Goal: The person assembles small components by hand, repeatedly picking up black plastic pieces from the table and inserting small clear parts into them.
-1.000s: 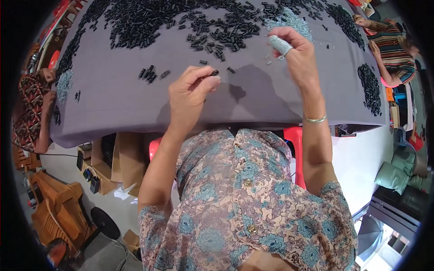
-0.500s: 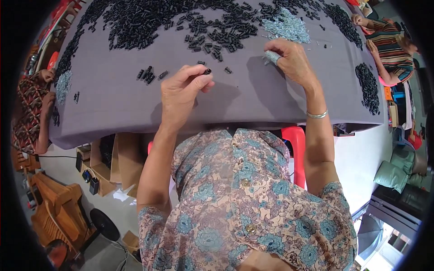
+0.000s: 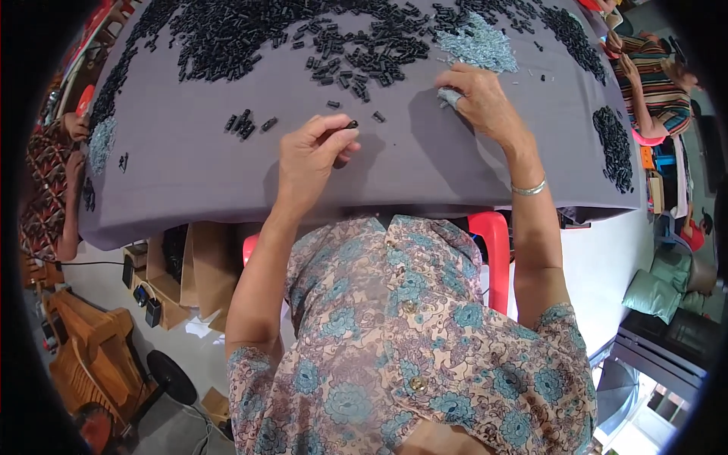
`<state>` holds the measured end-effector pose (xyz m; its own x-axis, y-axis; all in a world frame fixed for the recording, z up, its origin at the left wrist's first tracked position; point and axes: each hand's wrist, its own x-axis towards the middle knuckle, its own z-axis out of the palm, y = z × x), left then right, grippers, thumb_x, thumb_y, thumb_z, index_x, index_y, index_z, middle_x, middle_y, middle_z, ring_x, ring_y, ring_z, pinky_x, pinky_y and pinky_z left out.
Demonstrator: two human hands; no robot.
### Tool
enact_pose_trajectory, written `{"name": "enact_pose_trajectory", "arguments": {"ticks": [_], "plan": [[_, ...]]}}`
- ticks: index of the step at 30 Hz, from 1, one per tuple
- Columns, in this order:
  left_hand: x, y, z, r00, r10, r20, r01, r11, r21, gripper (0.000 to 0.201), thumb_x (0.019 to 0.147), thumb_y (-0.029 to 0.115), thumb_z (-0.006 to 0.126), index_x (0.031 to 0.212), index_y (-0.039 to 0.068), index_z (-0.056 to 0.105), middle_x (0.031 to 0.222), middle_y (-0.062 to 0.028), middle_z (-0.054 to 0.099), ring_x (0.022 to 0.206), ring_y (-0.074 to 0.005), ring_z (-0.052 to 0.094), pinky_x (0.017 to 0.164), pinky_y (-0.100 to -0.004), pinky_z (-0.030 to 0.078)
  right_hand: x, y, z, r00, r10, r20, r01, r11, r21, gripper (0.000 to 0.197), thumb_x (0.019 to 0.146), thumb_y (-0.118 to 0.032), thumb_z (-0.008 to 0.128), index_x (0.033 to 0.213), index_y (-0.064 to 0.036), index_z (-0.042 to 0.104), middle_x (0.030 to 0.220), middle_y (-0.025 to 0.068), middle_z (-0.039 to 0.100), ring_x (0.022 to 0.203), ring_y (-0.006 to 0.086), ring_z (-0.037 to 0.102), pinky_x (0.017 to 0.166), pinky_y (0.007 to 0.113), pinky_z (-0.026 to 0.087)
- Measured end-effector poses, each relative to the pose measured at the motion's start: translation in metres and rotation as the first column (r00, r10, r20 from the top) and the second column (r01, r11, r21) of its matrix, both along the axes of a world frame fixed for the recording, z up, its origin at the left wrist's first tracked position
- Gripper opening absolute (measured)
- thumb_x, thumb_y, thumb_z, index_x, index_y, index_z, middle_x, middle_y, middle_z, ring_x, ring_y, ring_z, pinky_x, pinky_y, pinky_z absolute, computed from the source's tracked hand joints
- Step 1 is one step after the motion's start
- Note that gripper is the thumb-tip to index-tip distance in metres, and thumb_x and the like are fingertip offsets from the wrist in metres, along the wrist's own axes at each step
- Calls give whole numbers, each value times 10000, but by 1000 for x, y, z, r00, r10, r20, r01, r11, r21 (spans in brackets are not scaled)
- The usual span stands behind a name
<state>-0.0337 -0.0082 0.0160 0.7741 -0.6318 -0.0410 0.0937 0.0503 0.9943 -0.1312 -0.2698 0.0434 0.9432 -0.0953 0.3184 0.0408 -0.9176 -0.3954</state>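
Between the thumb and fingertips of my left hand (image 3: 315, 155) is a small black cylindrical piece (image 3: 352, 125), its end showing past the fingers. My right hand (image 3: 485, 106), closed, grips a cluster of small clear pieces (image 3: 449, 97) that shows below its fingers. Just beyond that hand lies a pile of clear small pieces (image 3: 479, 45). Several black pieces (image 3: 243, 123) sit loose to the left of my left hand, and single ones (image 3: 379, 117) lie near its fingertips. A larger heap of black pieces (image 3: 220, 45) spreads over the far side.
A grey-purple cloth (image 3: 189, 174) covers the table. More black pieces (image 3: 613, 148) lie at its right edge. People sit at the left (image 3: 49, 182) and right (image 3: 648, 83) ends. A red chair (image 3: 497, 262) and cardboard boxes (image 3: 208, 265) stand below the near edge.
My right hand has shifted slightly left, still holding the clear pieces. My left hand has moved a little to the right and keeps its black piece.
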Motion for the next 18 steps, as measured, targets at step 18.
{"name": "enact_pose_trajectory", "arguments": {"ticks": [18], "plan": [[-3, -5, -5, 999, -22, 35, 27, 991, -128, 148, 847, 14, 656, 988, -32, 665, 833, -40, 612, 687, -104, 609, 623, -227, 506, 25, 57, 5, 979, 193, 71, -205, 873, 443, 112, 746, -14, 641, 850, -18, 599, 658, 59, 567, 591, 118, 516, 552, 280, 432]]}}
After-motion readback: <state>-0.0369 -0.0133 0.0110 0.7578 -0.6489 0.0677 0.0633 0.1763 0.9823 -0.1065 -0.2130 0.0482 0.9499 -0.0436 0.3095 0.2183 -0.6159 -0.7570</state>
